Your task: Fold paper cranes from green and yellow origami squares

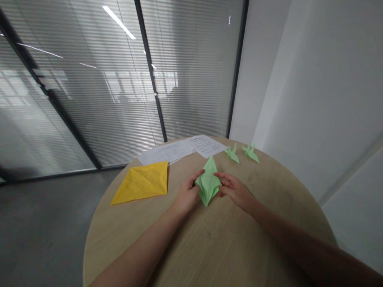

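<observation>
A light green folded origami paper (pixel 209 180), shaped like a long diamond, is held between both hands above the middle of the round table. One point aims away from me and the other toward me. My left hand (pixel 191 188) pinches its left corner, thumb and fingers closed on the edge. On the opposite side, my right hand (pixel 231 188) grips the right corner between thumb and fingers. Creases run down the lower half of the paper. Some fingertips are hidden behind it.
A creased yellow paper sheet (pixel 143 183) lies at the left. Printed white sheets (pixel 206 146) overlap along the far edge. Two green paper cranes (pixel 232 154) stand at the far right of the wooden table (pixel 239 247). Beyond are a glass partition with blinds and a white wall.
</observation>
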Motion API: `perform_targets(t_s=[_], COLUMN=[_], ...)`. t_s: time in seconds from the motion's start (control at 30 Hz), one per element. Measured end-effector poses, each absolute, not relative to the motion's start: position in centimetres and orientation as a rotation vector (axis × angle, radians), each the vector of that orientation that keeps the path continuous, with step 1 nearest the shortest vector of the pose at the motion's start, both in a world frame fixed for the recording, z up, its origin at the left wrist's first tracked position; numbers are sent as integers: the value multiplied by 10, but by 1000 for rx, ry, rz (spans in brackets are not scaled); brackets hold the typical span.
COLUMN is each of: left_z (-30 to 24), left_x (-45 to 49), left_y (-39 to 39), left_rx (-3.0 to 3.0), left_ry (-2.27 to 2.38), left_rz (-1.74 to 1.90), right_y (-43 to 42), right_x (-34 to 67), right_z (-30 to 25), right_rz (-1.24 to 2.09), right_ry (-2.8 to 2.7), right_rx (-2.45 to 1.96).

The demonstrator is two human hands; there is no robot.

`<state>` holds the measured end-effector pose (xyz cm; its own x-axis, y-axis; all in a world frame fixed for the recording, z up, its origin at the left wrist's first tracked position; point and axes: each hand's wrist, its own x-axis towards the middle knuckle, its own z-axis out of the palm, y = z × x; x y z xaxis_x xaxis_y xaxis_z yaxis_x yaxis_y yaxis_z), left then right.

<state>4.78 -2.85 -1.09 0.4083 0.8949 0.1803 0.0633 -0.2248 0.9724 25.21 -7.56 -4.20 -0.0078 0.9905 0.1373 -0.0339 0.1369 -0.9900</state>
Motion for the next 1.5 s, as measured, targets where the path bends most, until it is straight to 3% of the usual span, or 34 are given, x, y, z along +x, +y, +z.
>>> perform_targets(t_s=[0.47, 1.0, 1.5], left_z=[-9, -8, 4], left_x=[48, 49, 48], left_y=[-24, -34, -44], left_rx=[1662, 1962, 2191], left_ry=[722, 815, 947], left_rz=[1097, 1055, 1054], right_y=[-81, -74, -79], right_x=[251, 251, 249], right_z=[-30, -41, -35], right_rz=[1216, 964, 933], right_ry=[-1022, -1240, -1268], right_rx=[-947, -1046, -1121])
